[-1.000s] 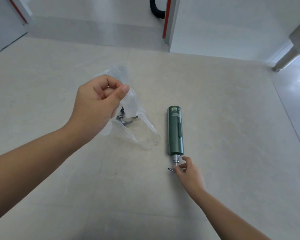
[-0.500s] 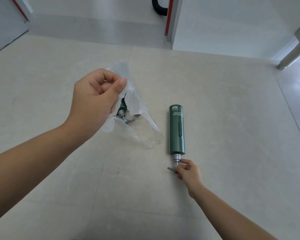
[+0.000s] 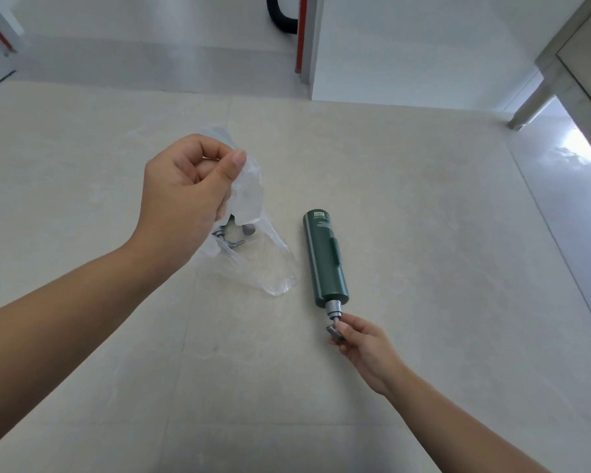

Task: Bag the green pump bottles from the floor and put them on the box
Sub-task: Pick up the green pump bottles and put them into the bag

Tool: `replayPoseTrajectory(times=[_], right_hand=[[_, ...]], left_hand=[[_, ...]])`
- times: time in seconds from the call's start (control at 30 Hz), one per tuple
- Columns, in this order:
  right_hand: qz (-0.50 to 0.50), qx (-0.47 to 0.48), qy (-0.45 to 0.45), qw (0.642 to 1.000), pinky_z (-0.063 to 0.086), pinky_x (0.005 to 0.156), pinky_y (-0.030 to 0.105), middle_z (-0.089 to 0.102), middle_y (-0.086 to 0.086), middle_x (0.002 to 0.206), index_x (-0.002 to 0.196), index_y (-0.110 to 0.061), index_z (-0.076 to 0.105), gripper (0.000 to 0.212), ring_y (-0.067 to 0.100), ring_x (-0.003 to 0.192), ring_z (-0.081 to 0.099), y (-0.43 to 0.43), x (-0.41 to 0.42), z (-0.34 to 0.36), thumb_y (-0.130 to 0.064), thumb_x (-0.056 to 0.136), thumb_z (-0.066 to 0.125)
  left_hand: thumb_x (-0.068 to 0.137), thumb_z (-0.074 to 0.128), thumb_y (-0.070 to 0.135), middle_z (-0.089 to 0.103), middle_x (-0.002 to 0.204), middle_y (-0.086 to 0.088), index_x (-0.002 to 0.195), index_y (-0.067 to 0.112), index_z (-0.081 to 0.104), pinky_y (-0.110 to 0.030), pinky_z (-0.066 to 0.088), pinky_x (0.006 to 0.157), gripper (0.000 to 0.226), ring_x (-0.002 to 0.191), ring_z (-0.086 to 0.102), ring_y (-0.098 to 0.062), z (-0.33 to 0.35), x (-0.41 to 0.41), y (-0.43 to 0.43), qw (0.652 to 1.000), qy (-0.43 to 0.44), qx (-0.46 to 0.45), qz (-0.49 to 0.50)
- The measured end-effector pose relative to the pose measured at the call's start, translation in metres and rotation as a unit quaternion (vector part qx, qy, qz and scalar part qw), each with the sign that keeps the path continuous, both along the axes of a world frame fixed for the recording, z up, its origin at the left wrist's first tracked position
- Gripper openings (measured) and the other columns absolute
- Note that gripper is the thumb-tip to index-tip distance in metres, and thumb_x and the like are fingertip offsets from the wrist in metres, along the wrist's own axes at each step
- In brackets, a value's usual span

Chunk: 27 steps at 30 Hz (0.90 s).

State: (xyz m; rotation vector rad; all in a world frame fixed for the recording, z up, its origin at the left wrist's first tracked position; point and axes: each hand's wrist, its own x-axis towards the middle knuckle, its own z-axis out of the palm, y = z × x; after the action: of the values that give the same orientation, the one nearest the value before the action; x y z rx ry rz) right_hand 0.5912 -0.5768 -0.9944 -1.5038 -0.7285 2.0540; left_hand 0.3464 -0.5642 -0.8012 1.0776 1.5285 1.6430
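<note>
L hand (image 3: 185, 196) is gripping a clear bag (image 3: 253, 254) w/ a pump inside; R hand (image 3: 362, 343) is pinching the pump (image 3: 335, 327) of a green bottle (image 3: 325, 257) lying on the floor (image 3: 423, 216).

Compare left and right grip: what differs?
1. The left grip pinches bunched film of the clear bag; the right grip pinches the metal pump of the green bottle.
2. The left grip is held high, the bag drooping below it; the right grip is low, its bottle lying on the floor.
Shared: both curled in a thumb-and-finger pinch.
</note>
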Motion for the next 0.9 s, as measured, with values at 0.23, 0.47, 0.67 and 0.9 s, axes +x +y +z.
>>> replayPoseTrajectory(times=[0.23,0.47,0.67,0.9], right_hand=[[0.016,0.039,-0.002,0.999,0.037,0.055,0.015,0.07,-0.003,0.065,0.097,-0.007,0.063,0.019,0.008,0.059,0.06,-0.007,0.019,0.012,0.001,0.089,0.048],[0.002,0.081,0.001,0.997,0.038,0.061,0.019,0.071,-0.004,0.069,0.104,-0.011,0.062,0.025,0.009,0.065,0.057,-0.006,0.042,0.032,0.002,0.085,0.053],[0.023,0.113,0.022,0.993,0.041,0.067,0.022,0.072,-0.001,0.073,0.103,-0.012,0.068,0.056,0.009,0.066,0.06,0.005,0.067,0.055,-0.034,0.054,0.083],[0.063,0.121,0.043,0.99,0.052,0.062,0.022,0.071,0.006,0.073,0.092,-0.013,0.074,0.068,0.013,0.065,0.064,0.019,0.104,0.071,-0.041,0.032,0.09]], left_hand=[[0.086,0.059,0.012,0.039,0.036,0.013,0.067,0.017,0.052,-0.013,0.028,0.038,0.021,0.033,0.031,-0.006,-0.003,0.004,0.009,1.0,0.0,-0.002,-0.007],[0.087,0.059,0.013,0.04,0.035,0.013,0.067,0.018,0.051,-0.014,0.029,0.038,0.023,0.033,0.032,-0.005,-0.006,0.013,0.018,1.0,-0.002,-0.003,-0.005],[0.088,0.057,0.012,0.04,0.034,0.013,0.068,0.018,0.051,-0.015,0.028,0.037,0.022,0.033,0.032,-0.003,-0.005,0.02,0.028,1.0,-0.009,0.01,-0.008],[0.088,0.059,0.015,0.041,0.035,0.013,0.068,0.018,0.052,-0.016,0.028,0.037,0.021,0.034,0.031,-0.004,-0.009,0.024,0.036,1.0,-0.013,0.012,-0.009]])
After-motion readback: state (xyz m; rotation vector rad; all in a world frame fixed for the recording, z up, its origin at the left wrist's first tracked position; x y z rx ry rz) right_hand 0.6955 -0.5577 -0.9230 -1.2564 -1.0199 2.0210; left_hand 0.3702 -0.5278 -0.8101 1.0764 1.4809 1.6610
